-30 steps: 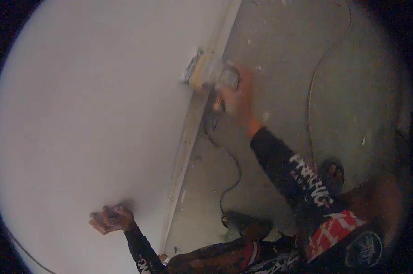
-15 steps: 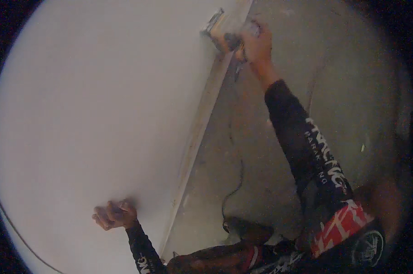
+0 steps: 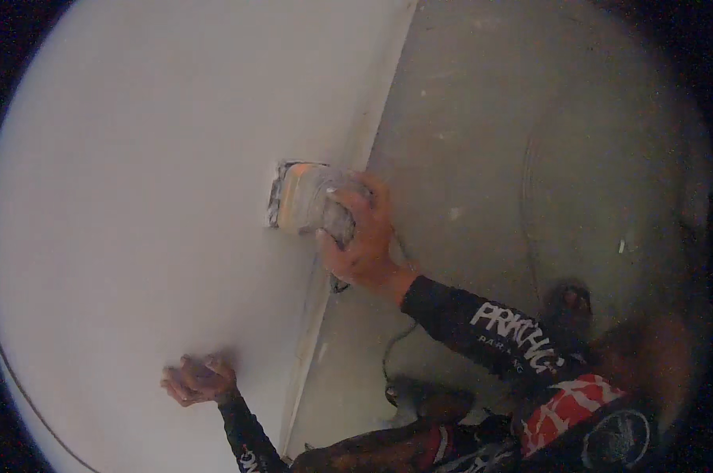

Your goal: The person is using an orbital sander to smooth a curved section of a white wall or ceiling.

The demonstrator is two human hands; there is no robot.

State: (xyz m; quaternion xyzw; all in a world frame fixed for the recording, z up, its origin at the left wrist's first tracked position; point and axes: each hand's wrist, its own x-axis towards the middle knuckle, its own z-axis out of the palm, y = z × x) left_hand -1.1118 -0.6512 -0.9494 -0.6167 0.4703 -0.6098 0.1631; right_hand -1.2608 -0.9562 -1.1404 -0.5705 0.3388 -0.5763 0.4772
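Observation:
My right hand [image 3: 364, 236] is wrapped around a dusty electric sander [image 3: 317, 201] with a yellowish-orange band near its pad. The square pad lies against the white wall [image 3: 152, 197], close to where the wall meets the floor. Lower down, my left hand [image 3: 199, 380] rests by the wall with its fingers loosely curled in. Nothing shows in it, though the palm is shaded. A dark power cord [image 3: 389, 355] trails from near the sander toward my legs.
A pale skirting strip [image 3: 313, 323] runs along the foot of the wall. The grey floor [image 3: 467, 197] has white specks on it. My bare foot [image 3: 573, 299] is at the right, and another thin cord [image 3: 25, 402] hangs at the lower left.
My right hand has brought the sander down and to the left along the wall, closer to me. The left hand has shifted only slightly. A foot now shows beside my right sleeve.

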